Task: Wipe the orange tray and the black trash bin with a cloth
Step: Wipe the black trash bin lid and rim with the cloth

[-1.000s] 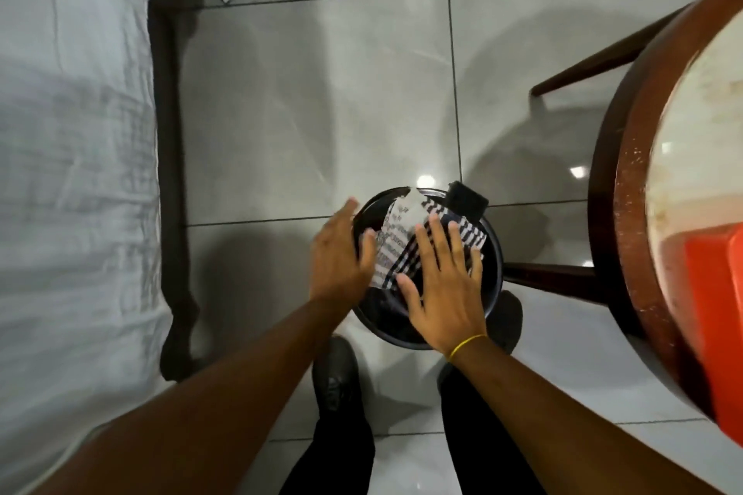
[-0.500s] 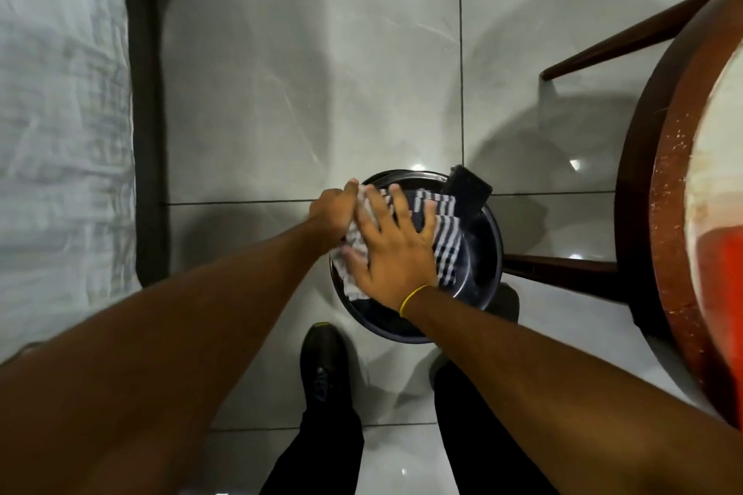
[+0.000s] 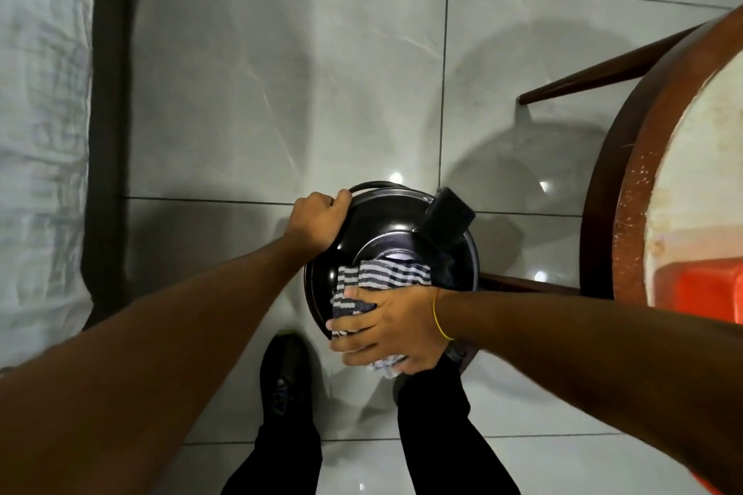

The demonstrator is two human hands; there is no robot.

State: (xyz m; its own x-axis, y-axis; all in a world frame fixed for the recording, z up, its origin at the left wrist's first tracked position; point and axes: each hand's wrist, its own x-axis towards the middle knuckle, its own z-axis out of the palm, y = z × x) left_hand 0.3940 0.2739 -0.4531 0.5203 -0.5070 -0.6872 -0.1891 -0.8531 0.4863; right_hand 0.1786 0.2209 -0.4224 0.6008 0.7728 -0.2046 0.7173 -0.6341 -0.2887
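The round black trash bin (image 3: 386, 215) stands on the tiled floor just ahead of my feet, seen from above, with a black pedal block at its far right edge. My left hand (image 3: 319, 219) grips the bin's far left rim. My right hand (image 3: 388, 323) presses the striped black-and-white cloth (image 3: 392, 272) flat against the bin's near side, the cloth spilling over the lid and partly hidden under my palm. The orange tray (image 3: 707, 289) lies on the round table at the right edge, only partly in view.
A round table with a dark wooden rim (image 3: 631, 213) and slanted legs crowds the right side, one leg close behind the bin. A bed with a white sheet (image 3: 40, 133) runs along the left. My black shoe (image 3: 283, 374) and trouser legs stand below the bin.
My right hand has slid the cloth from the lid's top left down to the bin's near side. My left hand has shifted onto the far left rim and closed on it.
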